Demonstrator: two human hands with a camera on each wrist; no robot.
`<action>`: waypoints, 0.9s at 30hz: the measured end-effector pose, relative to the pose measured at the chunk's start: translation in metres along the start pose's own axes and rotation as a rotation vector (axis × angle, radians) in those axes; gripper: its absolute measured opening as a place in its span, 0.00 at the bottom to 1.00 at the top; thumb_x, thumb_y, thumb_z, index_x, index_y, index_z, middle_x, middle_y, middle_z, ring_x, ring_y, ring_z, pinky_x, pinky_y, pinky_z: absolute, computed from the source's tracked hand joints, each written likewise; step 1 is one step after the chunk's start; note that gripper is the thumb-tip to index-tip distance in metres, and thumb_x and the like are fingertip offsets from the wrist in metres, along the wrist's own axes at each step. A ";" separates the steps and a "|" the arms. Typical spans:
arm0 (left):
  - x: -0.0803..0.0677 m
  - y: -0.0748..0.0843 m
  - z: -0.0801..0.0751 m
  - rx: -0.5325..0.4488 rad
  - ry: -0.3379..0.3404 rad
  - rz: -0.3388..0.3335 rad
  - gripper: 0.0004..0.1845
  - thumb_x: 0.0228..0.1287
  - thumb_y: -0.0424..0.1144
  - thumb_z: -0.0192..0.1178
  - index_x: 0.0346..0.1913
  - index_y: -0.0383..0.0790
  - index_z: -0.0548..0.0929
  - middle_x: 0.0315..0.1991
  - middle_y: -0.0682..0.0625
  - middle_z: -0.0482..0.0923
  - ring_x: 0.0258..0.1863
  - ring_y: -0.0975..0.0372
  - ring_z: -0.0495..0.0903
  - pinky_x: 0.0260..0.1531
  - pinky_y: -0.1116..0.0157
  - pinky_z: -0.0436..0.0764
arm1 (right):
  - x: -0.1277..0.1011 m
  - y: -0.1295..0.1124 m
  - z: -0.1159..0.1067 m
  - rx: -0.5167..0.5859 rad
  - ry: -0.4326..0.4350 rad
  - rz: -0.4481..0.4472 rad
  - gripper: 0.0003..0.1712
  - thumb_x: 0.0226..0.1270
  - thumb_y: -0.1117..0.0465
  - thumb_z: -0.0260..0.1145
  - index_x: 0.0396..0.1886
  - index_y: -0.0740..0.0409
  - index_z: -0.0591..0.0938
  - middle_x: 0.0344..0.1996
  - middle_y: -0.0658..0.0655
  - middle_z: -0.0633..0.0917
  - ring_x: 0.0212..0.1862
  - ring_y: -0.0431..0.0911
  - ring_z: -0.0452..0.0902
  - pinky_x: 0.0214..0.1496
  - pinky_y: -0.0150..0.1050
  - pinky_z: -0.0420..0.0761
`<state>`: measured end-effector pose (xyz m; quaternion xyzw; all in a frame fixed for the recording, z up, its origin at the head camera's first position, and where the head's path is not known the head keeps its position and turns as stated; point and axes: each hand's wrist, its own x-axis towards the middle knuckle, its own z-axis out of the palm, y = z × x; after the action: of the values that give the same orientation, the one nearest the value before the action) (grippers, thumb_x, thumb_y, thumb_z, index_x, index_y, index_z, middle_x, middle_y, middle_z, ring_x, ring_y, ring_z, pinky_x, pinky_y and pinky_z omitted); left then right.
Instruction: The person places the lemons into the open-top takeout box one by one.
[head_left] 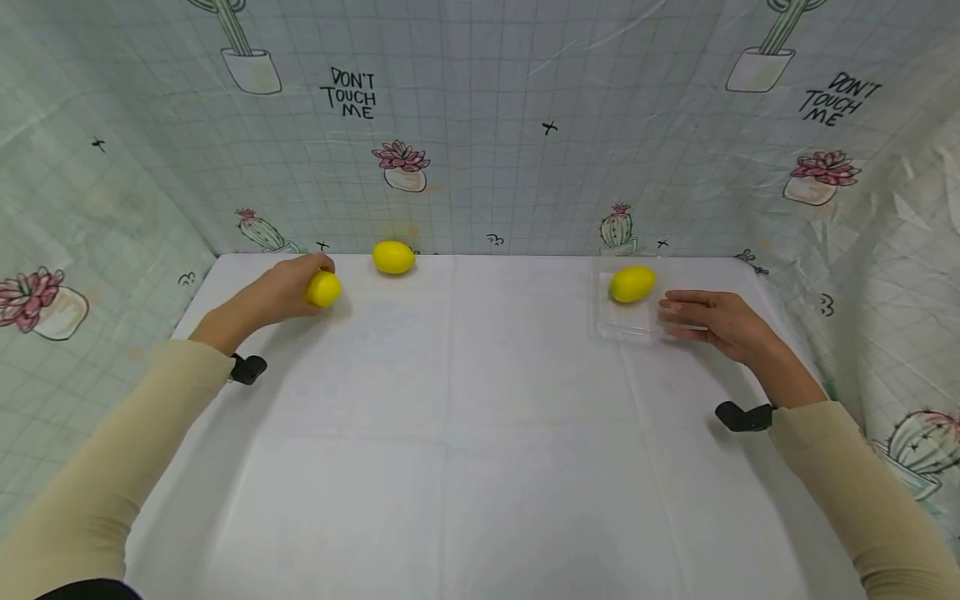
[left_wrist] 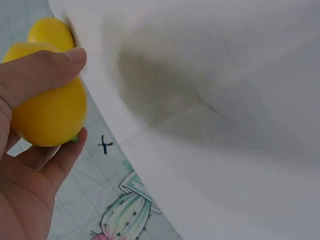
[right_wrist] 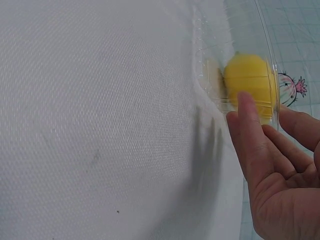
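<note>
Yellow lemon gripped by left hand; right hand, fingers straight, steadies clear tray; a nudge could roll its lemon out

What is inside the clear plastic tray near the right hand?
One yellow lemon lies in the clear tray. The right hand touches the tray's edge with straight fingers. The tray floor under the lemon is covered, so it cannot be seen.
</note>
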<state>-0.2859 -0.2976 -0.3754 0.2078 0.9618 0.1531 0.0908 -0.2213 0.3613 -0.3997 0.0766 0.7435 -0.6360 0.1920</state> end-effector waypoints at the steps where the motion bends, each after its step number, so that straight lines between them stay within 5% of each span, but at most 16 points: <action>1: 0.000 0.003 0.000 -0.010 0.007 0.007 0.33 0.56 0.26 0.72 0.63 0.32 0.68 0.59 0.32 0.73 0.53 0.40 0.73 0.61 0.38 0.72 | 0.000 0.000 0.000 0.002 -0.001 -0.002 0.41 0.76 0.57 0.63 0.79 0.68 0.56 0.60 0.47 0.82 0.52 0.36 0.85 0.53 0.37 0.84; 12: 0.001 0.036 0.014 -0.132 0.124 0.098 0.33 0.55 0.28 0.75 0.62 0.32 0.71 0.60 0.36 0.75 0.57 0.43 0.73 0.64 0.41 0.72 | -0.003 0.000 0.000 0.019 -0.014 -0.003 0.42 0.77 0.58 0.63 0.79 0.69 0.54 0.54 0.43 0.84 0.52 0.37 0.85 0.53 0.36 0.85; 22: 0.000 0.076 0.026 -0.190 0.329 0.276 0.34 0.50 0.30 0.79 0.62 0.40 0.78 0.61 0.41 0.77 0.62 0.45 0.74 0.65 0.43 0.73 | -0.003 0.000 0.001 0.023 -0.034 -0.010 0.42 0.77 0.58 0.62 0.79 0.70 0.53 0.51 0.40 0.85 0.51 0.37 0.85 0.52 0.36 0.85; 27: -0.003 0.097 0.033 -0.271 0.378 0.321 0.35 0.50 0.30 0.80 0.63 0.40 0.78 0.63 0.42 0.77 0.63 0.46 0.74 0.64 0.45 0.74 | -0.005 -0.002 0.001 0.037 -0.036 -0.012 0.42 0.77 0.58 0.62 0.79 0.70 0.53 0.50 0.40 0.86 0.51 0.37 0.85 0.52 0.37 0.85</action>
<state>-0.2394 -0.2061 -0.3738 0.3113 0.8871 0.3290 -0.0885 -0.2174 0.3608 -0.3966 0.0640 0.7285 -0.6521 0.2000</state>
